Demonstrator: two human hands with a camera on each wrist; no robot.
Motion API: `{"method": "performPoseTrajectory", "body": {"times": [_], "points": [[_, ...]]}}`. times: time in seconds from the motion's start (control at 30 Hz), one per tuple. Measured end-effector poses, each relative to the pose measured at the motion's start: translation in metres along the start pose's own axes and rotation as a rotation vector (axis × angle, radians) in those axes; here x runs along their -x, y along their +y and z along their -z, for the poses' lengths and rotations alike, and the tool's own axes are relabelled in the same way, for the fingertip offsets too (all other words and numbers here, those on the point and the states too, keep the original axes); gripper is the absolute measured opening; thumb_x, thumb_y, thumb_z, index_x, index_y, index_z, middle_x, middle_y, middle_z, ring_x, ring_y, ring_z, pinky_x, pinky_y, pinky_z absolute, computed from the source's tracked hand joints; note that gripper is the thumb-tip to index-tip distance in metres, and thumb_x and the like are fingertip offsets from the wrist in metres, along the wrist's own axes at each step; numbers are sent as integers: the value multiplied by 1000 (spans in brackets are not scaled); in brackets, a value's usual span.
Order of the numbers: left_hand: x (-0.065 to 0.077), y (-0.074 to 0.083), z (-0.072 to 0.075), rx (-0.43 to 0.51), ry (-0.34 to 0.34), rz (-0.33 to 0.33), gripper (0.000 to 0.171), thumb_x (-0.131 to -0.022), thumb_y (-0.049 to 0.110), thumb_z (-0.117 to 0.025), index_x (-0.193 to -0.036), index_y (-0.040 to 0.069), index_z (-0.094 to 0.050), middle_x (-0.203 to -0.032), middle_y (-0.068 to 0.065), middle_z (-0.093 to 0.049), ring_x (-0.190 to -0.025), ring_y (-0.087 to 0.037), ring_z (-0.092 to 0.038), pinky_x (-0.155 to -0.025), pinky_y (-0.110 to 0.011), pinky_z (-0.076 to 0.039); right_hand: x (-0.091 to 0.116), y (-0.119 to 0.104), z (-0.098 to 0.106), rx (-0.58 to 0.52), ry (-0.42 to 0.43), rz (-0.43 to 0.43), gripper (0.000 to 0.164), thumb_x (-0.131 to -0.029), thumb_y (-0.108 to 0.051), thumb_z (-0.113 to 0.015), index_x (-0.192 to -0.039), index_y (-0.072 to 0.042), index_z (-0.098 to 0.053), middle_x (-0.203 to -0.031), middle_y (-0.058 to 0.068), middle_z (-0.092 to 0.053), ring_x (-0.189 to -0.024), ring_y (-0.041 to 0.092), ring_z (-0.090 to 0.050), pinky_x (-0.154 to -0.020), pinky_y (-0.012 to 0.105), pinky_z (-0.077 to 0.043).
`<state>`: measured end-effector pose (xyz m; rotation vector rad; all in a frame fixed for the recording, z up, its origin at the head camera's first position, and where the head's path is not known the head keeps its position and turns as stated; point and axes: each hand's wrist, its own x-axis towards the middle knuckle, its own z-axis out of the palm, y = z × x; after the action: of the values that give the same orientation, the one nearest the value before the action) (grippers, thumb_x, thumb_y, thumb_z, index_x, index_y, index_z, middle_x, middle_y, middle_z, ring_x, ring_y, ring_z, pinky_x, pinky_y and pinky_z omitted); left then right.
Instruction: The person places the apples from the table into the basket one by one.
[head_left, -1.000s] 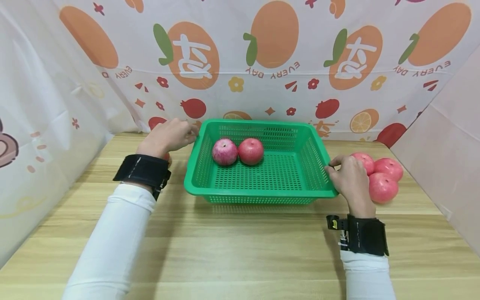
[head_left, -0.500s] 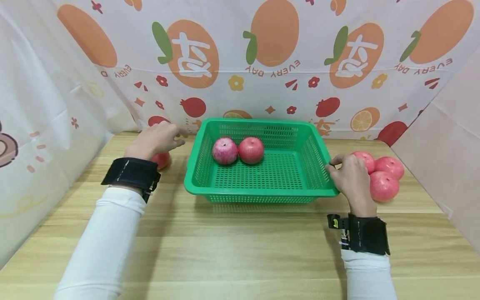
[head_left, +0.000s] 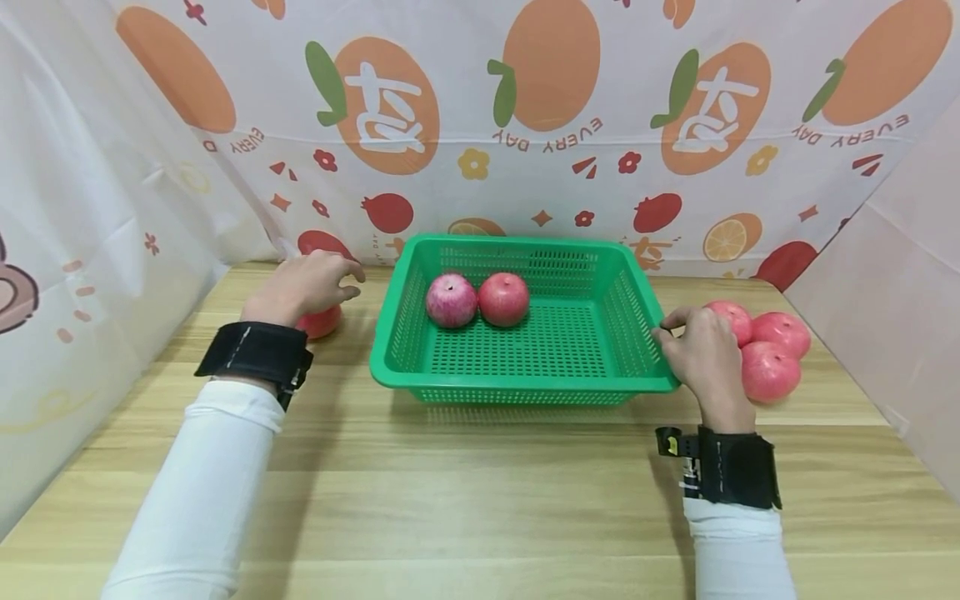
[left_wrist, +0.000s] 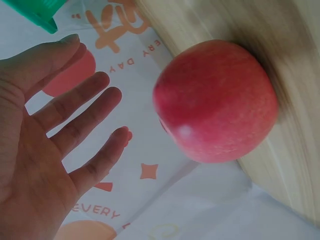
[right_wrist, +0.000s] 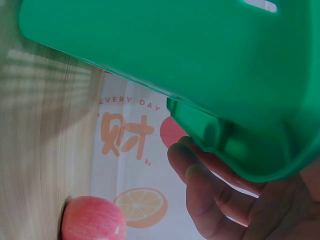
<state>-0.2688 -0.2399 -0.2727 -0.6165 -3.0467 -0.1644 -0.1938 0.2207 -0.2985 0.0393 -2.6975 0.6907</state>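
Observation:
My left hand [head_left: 303,287] hovers left of the basket with its fingers loosely spread and holds nothing. Below it, partly hidden in the head view, a red apple [head_left: 322,322] rests on the table; the left wrist view shows that apple [left_wrist: 215,102] apart from the fingertips. A green plastic basket [head_left: 525,384] with slotted walls stands mid-table. Inside, at its left, a streaked purplish-red apple [head_left: 452,302] and a plainer red apple [head_left: 504,300] sit side by side. My right hand [head_left: 705,354] grips the basket's right rim, fingers curled beneath it in the right wrist view.
Several pink-red apples [head_left: 770,372] are clustered on the wooden table [head_left: 480,500] just right of my right hand. A white fruit-printed cloth [head_left: 480,200] hangs close behind the basket, with more white cloth [head_left: 75,250] along the left side and the right.
My left hand has moved left from beside the basket's left rim to above the single apple, its fingers spreading. The right hand stays at the rim; the basket and apples have not moved.

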Motion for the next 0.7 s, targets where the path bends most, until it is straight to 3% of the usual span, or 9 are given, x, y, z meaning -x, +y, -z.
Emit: {"method": "performPoseTrajectory", "body": {"times": [0.4, 0.7], "points": [[6, -14, -10, 12, -21, 59, 34, -79, 11, -65, -111, 2, -59, -109, -21, -56, -99, -36, -47, -84, -59, -42, 0, 0, -1, 9, 12, 7, 21, -82, -13, -62, -90, 6, -64, -77, 22, -62, -62, 29, -52, -48, 38, -45], [9, -22, -19, -16, 8, 102, 33, -77, 4, -59, -110, 0, -59, -108, -23, -57, -94, -38, -48, -81, -59, -43, 0, 1, -1, 10, 7, 3, 21, -82, -14, -62, -91, 5, -64, -78, 22, -62, -63, 29, -52, -49, 37, -45]]}}
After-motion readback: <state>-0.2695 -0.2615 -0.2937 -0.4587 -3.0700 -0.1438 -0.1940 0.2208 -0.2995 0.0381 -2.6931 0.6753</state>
